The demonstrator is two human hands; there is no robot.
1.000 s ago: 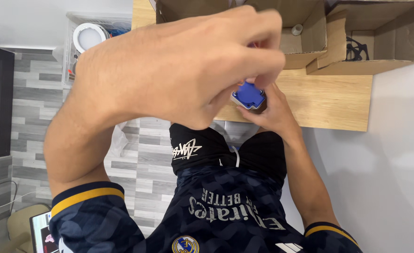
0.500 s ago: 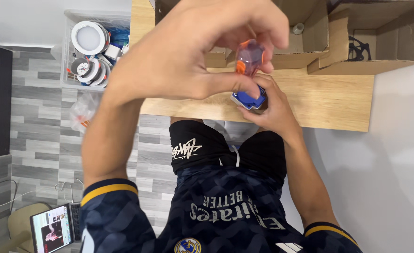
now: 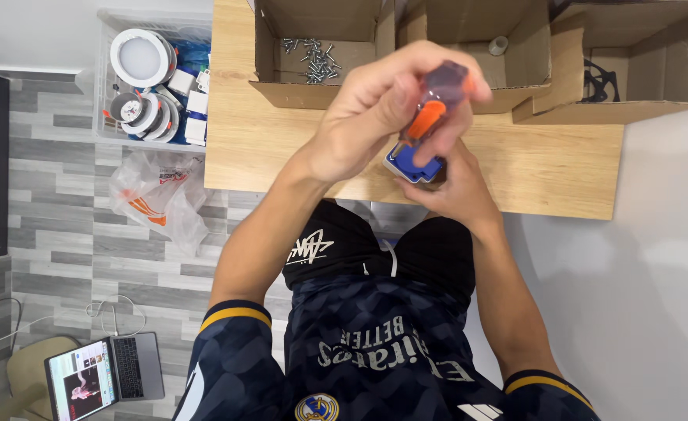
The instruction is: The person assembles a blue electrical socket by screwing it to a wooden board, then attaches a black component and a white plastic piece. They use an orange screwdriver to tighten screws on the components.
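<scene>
Head view, looking down over a light wooden tabletop [image 3: 282, 148]. The left hand [image 3: 375, 117] is clenched around a screwdriver with a translucent purple-and-orange handle [image 3: 436, 101]; the handle rises out of the fingers, its butt toward the camera, and its long axis runs steeply down toward the lower left. The shaft and tip are hidden. Directly beneath it, the right hand [image 3: 453, 191] cups a small blue-and-white plastic part [image 3: 412, 164], gripped from below with its blue face turned up toward the tool. Both hands meet above the near edge of the tabletop. Behind them stand open cardboard boxes, one holding loose metal screws [image 3: 313, 58]. On the floor lies an open laptop [image 3: 102, 378].
</scene>
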